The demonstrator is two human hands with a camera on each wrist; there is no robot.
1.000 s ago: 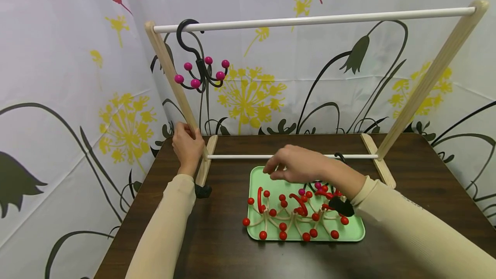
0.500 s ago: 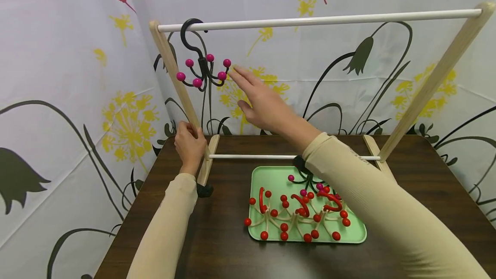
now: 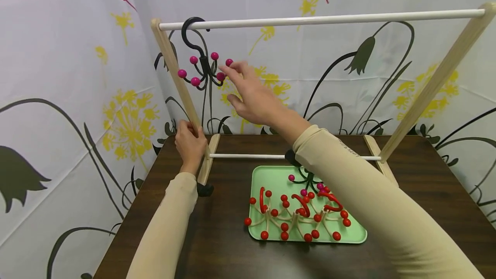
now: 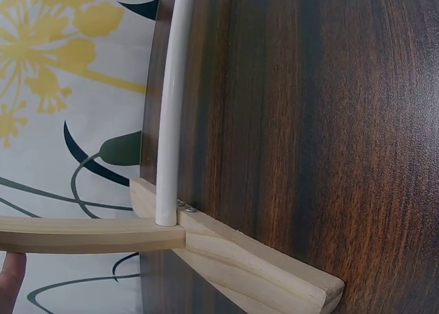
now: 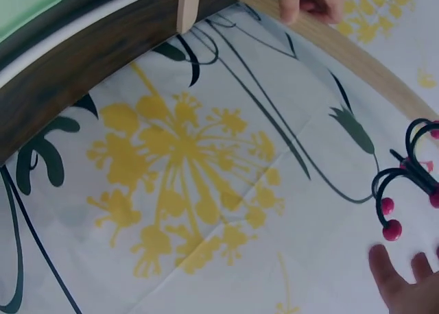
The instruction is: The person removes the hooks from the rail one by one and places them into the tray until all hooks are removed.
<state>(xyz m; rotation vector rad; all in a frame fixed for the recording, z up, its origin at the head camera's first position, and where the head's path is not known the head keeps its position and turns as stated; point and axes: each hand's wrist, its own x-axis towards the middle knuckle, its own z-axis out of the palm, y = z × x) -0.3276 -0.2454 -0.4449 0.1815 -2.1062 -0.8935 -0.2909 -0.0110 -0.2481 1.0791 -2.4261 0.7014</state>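
Observation:
A black hook hanger point(image 3: 204, 66) with several pink ball-tipped arms hangs from the rack's white top rod point(image 3: 310, 20), near its left end. My right hand point(image 3: 251, 94) is raised at the hanger's right side, fingers spread and slightly bent, fingertips overlapping the right-hand pink balls in the head view. In the right wrist view, the fingers of that hand point(image 5: 411, 293) show just below a pink ball point(image 5: 392, 230), with a gap between them. Low on the rack's left wooden post point(image 3: 170, 61), my left hand point(image 3: 190, 143) grips the wood; one fingertip point(image 4: 9, 280) shows in the left wrist view.
On the dark wooden table point(image 3: 221, 227), a green tray point(image 3: 267, 180) holds several beige hangers with red balls and red hooks point(image 3: 300, 206). Behind them lies another black hanger with pink balls point(image 3: 310, 180), partly hidden by my right sleeve. A white lower rod point(image 3: 248, 156) joins the rack's feet.
My right hand has risen from over the tray, up and left to the hanging black hanger. The hanger's balls have shifted slightly. My left hand stays on the post.

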